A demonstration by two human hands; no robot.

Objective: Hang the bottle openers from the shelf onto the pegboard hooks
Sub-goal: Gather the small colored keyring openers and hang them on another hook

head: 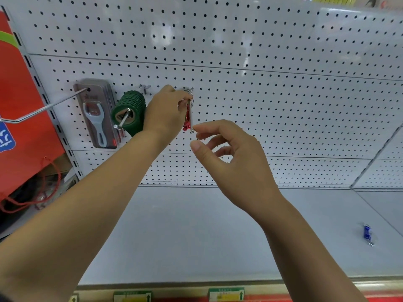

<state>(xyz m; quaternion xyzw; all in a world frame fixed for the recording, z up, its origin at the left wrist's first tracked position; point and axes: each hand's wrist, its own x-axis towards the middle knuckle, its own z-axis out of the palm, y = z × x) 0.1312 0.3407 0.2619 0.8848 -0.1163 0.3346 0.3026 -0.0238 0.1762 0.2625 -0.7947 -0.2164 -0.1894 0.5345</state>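
Note:
A red bottle opener [186, 122] hangs from a silver peg hook [191, 115] on the white pegboard [261, 101]. My left hand [165, 112] pinches its key ring at the top, close to the board. The index finger of my right hand [226, 153] touches the hook's front tip, with the other fingers apart and nothing held. A blue bottle opener [367, 233] lies on the grey shelf [196, 236] at the far right.
To the left hang packaged openers [98, 114] on a long hook [43, 109] and a green roll [129, 113] on another hook. A short bare hook [144, 88] sits between them. A red panel [24, 110] is at far left; price labels line the shelf's front edge.

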